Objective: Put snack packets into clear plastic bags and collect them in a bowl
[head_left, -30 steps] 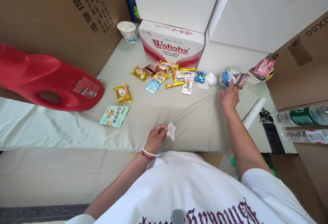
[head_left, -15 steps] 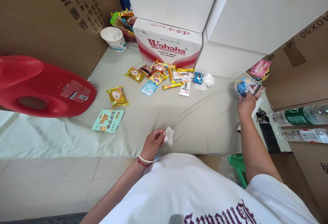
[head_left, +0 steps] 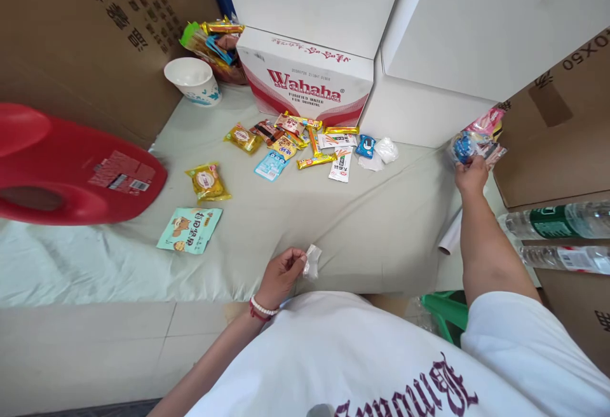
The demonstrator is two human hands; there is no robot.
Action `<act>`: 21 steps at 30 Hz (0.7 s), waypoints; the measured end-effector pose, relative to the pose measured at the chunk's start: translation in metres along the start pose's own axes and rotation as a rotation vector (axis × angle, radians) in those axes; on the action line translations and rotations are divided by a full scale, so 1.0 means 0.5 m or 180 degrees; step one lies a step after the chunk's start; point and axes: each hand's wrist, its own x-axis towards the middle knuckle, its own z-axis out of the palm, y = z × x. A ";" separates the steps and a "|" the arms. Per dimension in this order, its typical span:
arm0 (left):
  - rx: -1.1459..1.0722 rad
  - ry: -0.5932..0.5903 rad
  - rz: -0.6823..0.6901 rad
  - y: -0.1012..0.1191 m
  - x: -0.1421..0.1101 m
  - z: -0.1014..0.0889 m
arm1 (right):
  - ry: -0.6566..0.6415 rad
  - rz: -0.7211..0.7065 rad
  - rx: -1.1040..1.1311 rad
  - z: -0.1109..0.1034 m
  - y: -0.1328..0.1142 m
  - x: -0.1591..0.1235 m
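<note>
Near the front edge of the cloth-covered table, my left hand pinches a small crumpled whitish wrapper. My right hand is stretched out to the far right, its fingers closed on a clear plastic bag of snacks with blue and brown packets showing. A pink packet shows just behind that bag. In the middle lie several small snacks: yellow sticks, white sachets, a blue packet and a yellow-wrapped cake. A crumpled white tissue lies beside them.
At left lie a red plastic jug, a wrapped cake and a mint-green pouch. A paper cup and a Wahaha carton stand at the back. Plastic bottles, a white roll and a green stool are at right.
My right hand has moved farther right and away from me with the bag of snacks, toward the pink packet. My left hand still holds the wrapper. The view has shifted slightly.
</note>
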 end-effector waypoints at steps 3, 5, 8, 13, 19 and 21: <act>0.0020 -0.0007 0.0026 -0.004 -0.003 0.002 | -0.0084 0.0106 0.0057 -0.006 0.000 0.048; 0.0067 0.0007 0.0067 -0.008 -0.005 0.004 | -0.0166 0.0184 0.0094 -0.009 -0.002 0.080; 0.0181 0.0096 0.0159 -0.012 -0.008 0.010 | -0.0275 0.0302 0.0153 -0.005 -0.006 0.109; 0.0281 0.0174 0.0240 -0.008 -0.008 0.014 | -0.0085 0.0489 0.0244 0.014 0.010 0.082; 0.0283 0.0111 0.0270 -0.006 -0.004 0.017 | 0.0221 0.0253 0.0364 0.016 0.048 -0.029; 0.0236 0.0115 0.0282 -0.006 -0.003 0.018 | 0.0238 0.0069 0.0416 0.014 0.051 -0.054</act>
